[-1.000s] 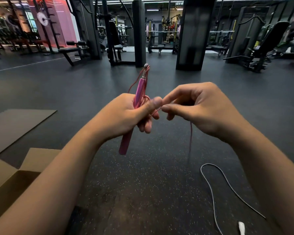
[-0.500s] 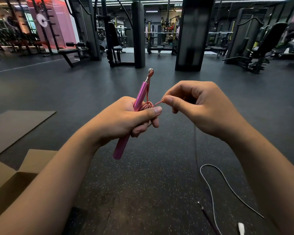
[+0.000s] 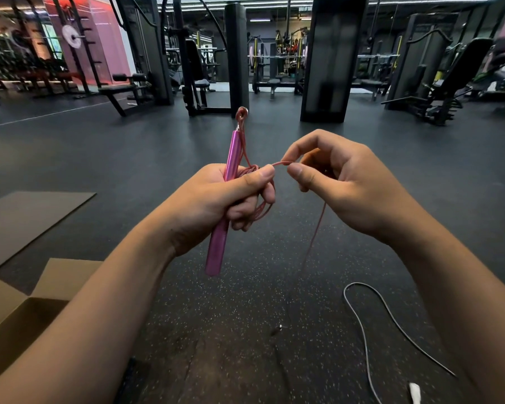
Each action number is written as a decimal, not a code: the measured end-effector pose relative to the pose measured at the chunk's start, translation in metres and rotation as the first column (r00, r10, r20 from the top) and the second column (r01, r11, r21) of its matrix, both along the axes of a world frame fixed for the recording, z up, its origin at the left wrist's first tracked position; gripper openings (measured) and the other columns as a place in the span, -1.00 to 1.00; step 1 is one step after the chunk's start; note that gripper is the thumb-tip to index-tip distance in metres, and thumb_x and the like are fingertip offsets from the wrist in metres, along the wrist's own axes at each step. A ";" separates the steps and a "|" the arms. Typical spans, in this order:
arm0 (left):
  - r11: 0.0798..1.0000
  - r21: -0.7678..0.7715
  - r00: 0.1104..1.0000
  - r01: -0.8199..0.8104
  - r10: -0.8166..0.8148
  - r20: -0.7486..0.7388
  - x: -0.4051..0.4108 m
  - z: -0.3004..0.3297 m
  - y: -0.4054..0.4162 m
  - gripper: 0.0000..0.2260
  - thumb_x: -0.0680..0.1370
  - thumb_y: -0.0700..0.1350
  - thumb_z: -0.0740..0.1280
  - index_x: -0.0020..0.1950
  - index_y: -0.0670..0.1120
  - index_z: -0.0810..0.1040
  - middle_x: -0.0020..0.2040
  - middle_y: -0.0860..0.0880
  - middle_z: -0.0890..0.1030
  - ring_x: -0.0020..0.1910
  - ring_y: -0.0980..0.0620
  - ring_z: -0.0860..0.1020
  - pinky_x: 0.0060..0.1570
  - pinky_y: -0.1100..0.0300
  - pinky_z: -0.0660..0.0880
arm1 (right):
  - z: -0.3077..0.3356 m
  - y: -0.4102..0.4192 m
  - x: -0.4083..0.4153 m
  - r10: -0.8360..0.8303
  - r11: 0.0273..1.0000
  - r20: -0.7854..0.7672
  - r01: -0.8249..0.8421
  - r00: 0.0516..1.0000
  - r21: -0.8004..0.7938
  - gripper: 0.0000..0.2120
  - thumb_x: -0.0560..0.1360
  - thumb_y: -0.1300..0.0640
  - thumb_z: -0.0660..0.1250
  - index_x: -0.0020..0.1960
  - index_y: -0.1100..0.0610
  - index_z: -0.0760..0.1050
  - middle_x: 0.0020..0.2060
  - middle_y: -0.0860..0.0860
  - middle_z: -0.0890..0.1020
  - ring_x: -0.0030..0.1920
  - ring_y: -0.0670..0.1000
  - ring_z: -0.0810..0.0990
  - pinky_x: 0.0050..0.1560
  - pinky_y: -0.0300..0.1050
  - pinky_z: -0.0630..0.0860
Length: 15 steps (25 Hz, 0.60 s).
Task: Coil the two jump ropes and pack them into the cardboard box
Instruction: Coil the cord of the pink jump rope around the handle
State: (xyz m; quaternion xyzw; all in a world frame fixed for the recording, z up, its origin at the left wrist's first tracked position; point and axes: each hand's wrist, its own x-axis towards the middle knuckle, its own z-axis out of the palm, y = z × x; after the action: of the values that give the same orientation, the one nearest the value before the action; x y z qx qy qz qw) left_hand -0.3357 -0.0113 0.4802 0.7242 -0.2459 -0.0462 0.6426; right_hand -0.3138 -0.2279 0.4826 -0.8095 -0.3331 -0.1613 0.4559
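Note:
My left hand (image 3: 216, 199) grips the pink jump rope's handle (image 3: 220, 237), which points up and away, with several turns of its thin pink cord (image 3: 263, 211) bunched against my fingers. My right hand (image 3: 341, 182) pinches the same cord just right of my left thumb; the rest of the cord hangs down from it toward the floor. A dark handle end (image 3: 276, 330) dangles low, blurred. The second rope, a grey cord (image 3: 362, 330) with a white handle (image 3: 414, 392), lies on the floor at the lower right. The open cardboard box (image 3: 15, 319) stands at the lower left.
A flat brown cardboard sheet (image 3: 27, 220) lies on the dark speckled gym floor left of my arms. Weight machines, benches and black pillars (image 3: 327, 59) stand across the far side of the room.
My left hand has tilted the pink handle more upright and lifted it slightly. My right hand has drawn the cord a little to the right, and the hanging cord end has risen off the floor.

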 end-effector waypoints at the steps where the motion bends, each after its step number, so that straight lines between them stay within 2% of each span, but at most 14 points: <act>1: 1.000 0.000 1.000 0.004 -0.004 -0.002 0.000 0.000 0.000 -0.71 0.56 0.03 0.29 -0.22 -0.15 0.60 -0.58 0.02 0.41 -0.53 0.08 0.40 -0.32 0.15 0.39 | -0.001 0.000 0.001 -0.002 1.000 0.012 0.002 1.000 0.025 -0.94 0.62 0.15 0.38 0.08 0.11 0.58 -0.26 0.11 0.64 -0.22 0.20 0.57 -0.14 0.07 0.52; 4: 0.998 0.054 0.999 0.037 -0.037 -0.010 -0.003 0.000 -0.002 -0.74 0.54 0.02 0.34 -0.23 -0.10 0.65 -0.53 -0.02 0.50 -0.46 0.07 0.47 -0.24 0.08 0.38 | -0.002 0.002 0.003 -0.008 0.993 0.065 0.000 0.998 0.122 -0.95 0.59 0.18 0.42 0.05 0.11 0.63 -0.27 0.14 0.68 -0.21 0.23 0.62 -0.12 0.16 0.52; 7: 0.991 0.043 0.990 0.124 -0.121 -0.070 -0.007 0.005 -0.007 -0.74 0.57 -0.02 0.34 -0.24 -0.15 0.60 -0.58 0.00 0.45 -0.52 0.10 0.45 -0.34 0.23 0.44 | -0.008 0.004 0.008 0.001 0.975 0.065 -0.015 0.998 0.221 -0.89 0.54 0.13 0.46 0.03 0.15 0.65 -0.27 0.21 0.68 -0.28 0.20 0.61 -0.24 0.09 0.50; 9: 0.957 -0.124 0.948 0.264 -0.281 -0.151 -0.013 0.010 -0.008 -0.70 0.63 -0.05 0.27 -0.25 -0.14 0.60 -0.62 0.07 0.42 -0.61 0.16 0.42 -0.42 0.29 0.47 | -0.020 0.011 0.010 0.078 0.942 -0.075 -0.049 0.994 0.333 -0.81 0.50 0.02 0.45 -0.05 0.15 0.61 -0.29 0.28 0.63 -0.31 0.09 0.56 -0.26 -0.04 0.52; 11: 0.847 -0.423 0.898 0.323 -0.415 -0.145 -0.017 0.016 -0.011 -0.68 0.62 -0.04 0.22 -0.24 -0.14 0.62 -0.62 0.09 0.47 -0.61 0.19 0.46 -0.42 0.30 0.52 | -0.037 0.022 0.010 0.218 0.908 -0.291 -0.084 0.932 0.410 -0.73 0.51 -0.07 0.37 -0.10 0.16 0.57 -0.35 0.16 0.58 -0.32 0.07 0.57 -0.22 -0.07 0.58; 13: 0.708 -0.680 0.925 0.190 -0.361 -0.116 -0.015 0.020 -0.015 -0.70 0.58 -0.05 0.24 -0.21 -0.15 0.66 -0.52 0.07 0.59 -0.52 0.19 0.55 -0.36 0.31 0.56 | -0.055 0.032 0.004 0.338 0.915 -0.510 -0.150 0.791 0.374 -0.66 0.59 -0.14 0.26 -0.14 0.13 0.52 -0.42 0.01 0.51 -0.35 0.12 0.61 -0.13 0.05 0.58; 14: 0.653 -0.751 0.955 0.101 -0.274 -0.110 -0.011 0.020 -0.014 -0.71 0.58 -0.06 0.25 -0.19 -0.16 0.68 -0.43 0.06 0.65 -0.45 0.18 0.60 -0.30 0.31 0.59 | -0.060 0.036 0.001 0.351 0.931 -0.591 -0.201 0.726 0.306 -0.61 0.63 -0.17 0.20 -0.15 0.12 0.50 -0.43 -0.01 0.48 -0.34 0.14 0.61 -0.08 0.10 0.56; 15: 0.646 -0.763 0.982 0.029 -0.159 -0.097 -0.006 0.019 -0.012 -0.71 0.61 -0.07 0.25 -0.15 -0.17 0.69 -0.33 0.03 0.71 -0.37 0.16 0.65 -0.21 0.29 0.61 | -0.062 0.038 -0.003 0.327 0.945 -0.639 -0.250 0.696 0.211 -0.58 0.66 -0.19 0.15 -0.14 0.12 0.49 -0.41 0.01 0.46 -0.33 0.15 0.61 -0.06 0.14 0.54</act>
State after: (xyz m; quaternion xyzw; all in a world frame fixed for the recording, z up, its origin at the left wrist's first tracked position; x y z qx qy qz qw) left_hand -0.3418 -0.0228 0.4988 0.3700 -0.2291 -0.0289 0.8999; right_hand -0.3165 -0.1903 0.4204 -0.7250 -0.2617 0.1940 0.6069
